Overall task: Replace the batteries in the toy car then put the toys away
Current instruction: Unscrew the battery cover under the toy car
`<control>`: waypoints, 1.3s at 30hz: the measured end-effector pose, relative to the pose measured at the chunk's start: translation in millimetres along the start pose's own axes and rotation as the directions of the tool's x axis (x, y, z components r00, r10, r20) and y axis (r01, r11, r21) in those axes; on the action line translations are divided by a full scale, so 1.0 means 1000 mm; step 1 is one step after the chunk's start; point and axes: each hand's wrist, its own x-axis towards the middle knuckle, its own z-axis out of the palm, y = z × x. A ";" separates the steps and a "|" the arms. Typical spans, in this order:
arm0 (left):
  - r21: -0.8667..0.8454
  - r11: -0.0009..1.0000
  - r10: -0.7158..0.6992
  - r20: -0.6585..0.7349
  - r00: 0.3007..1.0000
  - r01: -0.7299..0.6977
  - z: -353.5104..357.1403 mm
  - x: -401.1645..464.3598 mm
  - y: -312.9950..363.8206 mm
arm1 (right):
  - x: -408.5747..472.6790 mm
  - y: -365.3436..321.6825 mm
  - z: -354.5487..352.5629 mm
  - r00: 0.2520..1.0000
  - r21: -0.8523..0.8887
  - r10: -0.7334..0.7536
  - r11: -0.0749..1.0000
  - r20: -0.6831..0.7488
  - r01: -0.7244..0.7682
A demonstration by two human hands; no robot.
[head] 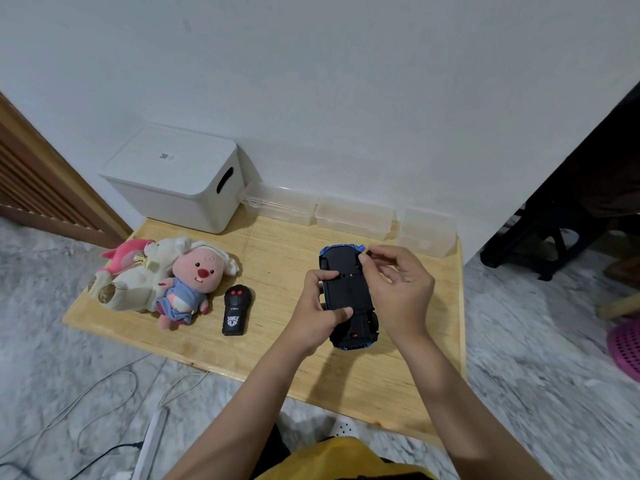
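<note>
Plush toys [162, 278] lie in a heap at the far left of the low wooden table [277, 358], a pink-faced doll in a blue dress foremost among them, a cream one and a pink one behind. White lidded storage bin [173, 178] stands behind them at the table's back left corner, against the wall. Black remote control [236, 310] with two red buttons rests on the table just right of the doll. Right of the remote, the person's left hand [317, 310] grips the blue toy car [348, 299], which is turned upside down over the table with its black underside facing up; thumb and fingers are curled onto the chassis. The right hand [398, 289] holds the car's opposite side, its thumb and forefinger pinched together at the far end of the underside near a wheel; whether they nip a small part cannot be told. Three clear plastic boxes [353, 216] line the table's back edge behind the car, along the wall.
</note>
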 end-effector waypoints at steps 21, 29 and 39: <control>0.008 1.000 0.030 -0.007 1.000 -0.030 -0.003 0.003 -0.002 | 0.001 0.003 -0.003 1.000 -0.001 0.013 1.000 0.010 -0.013; -0.018 0.999 0.048 0.008 0.999 -0.048 -0.002 0.006 -0.003 | 0.007 0.002 -0.008 0.996 0.049 0.090 0.995 -0.027 -0.088; -0.055 0.998 0.008 0.009 1.000 -0.007 -0.005 0.010 -0.008 | 0.012 0.018 -0.021 0.947 0.227 0.306 0.933 -0.101 -0.278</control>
